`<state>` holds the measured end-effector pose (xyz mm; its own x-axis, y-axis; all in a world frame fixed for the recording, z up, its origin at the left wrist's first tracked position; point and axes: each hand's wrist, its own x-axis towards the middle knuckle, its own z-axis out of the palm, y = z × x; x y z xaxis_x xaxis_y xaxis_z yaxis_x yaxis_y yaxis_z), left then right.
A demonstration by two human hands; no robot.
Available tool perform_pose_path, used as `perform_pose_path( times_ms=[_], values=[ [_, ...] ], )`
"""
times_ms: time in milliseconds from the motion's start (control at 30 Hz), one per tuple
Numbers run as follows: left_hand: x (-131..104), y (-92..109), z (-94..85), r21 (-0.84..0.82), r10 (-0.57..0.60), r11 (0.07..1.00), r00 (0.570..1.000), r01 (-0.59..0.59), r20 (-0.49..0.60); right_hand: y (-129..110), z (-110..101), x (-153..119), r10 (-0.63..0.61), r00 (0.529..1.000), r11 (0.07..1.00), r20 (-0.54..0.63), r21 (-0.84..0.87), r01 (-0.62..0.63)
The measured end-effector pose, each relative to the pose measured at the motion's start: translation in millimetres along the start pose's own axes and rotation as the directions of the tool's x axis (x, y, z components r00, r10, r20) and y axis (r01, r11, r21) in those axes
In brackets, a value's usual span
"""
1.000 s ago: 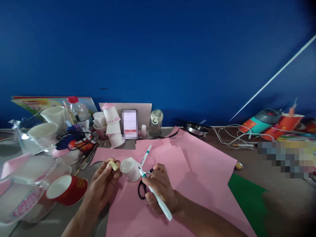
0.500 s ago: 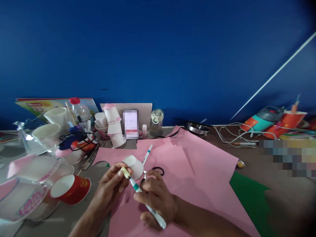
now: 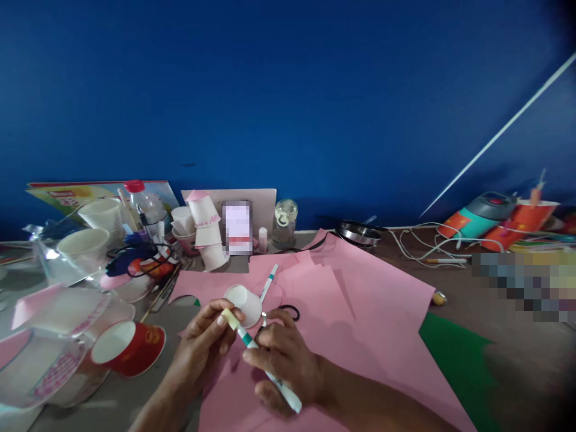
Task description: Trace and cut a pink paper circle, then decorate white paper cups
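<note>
Between the thumb and fingers of my left hand [image 3: 204,336] is a small pale yellow tube-like piece [image 3: 231,318]. My right hand [image 3: 285,360] grips a white marker [image 3: 246,339] with a teal band, slanting up to the left. The marker's front end meets the yellow piece, so its tip is hidden. Just behind my hands a white paper cup [image 3: 245,305] lies tilted on pink paper [image 3: 324,336]. Beside the cup lies another white and teal marker [image 3: 270,281]. A black loop [image 3: 291,311], perhaps a scissor handle, shows behind my right hand.
At left lie a red paper cup [image 3: 135,347], clear plastic cups [image 3: 58,366] and stacked white cups [image 3: 101,216]. Against the blue wall stand a phone [image 3: 237,227], joined paper cups [image 3: 209,231] and a glass jar [image 3: 285,225]. White cables [image 3: 418,246] and a teal bottle [image 3: 472,219] lie right.
The dark marker tip that showed before is now hidden at the yellow piece, as the two have come together. My hands have otherwise barely moved.
</note>
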<state>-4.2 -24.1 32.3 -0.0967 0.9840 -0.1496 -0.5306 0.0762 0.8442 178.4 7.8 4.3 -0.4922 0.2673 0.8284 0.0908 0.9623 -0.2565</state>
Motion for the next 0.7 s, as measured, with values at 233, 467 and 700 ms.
perform_pose_path(
  times_ms=[233, 467, 700],
  values=[
    [-8, -14, -0.3, 0.323, 0.156, 0.933, 0.987, -0.161, 0.041, 4, 1, 0, -0.014, 1.000, 1.000, -0.010, -0.015, 0.014],
    [-16, -41, -3.5, 0.501, 0.313, 0.808, 0.946, -0.310, 0.080, 2, 2, -2, -0.026, 1.000, 0.999, -0.011, -0.033, 0.026],
    [-23, -55, -0.5, 0.479, 0.412, 0.730, 0.873, -0.487, 0.260, 4, 2, -5, -0.077, 0.996, 0.995, 0.033, -0.068, 0.079]
  ],
)
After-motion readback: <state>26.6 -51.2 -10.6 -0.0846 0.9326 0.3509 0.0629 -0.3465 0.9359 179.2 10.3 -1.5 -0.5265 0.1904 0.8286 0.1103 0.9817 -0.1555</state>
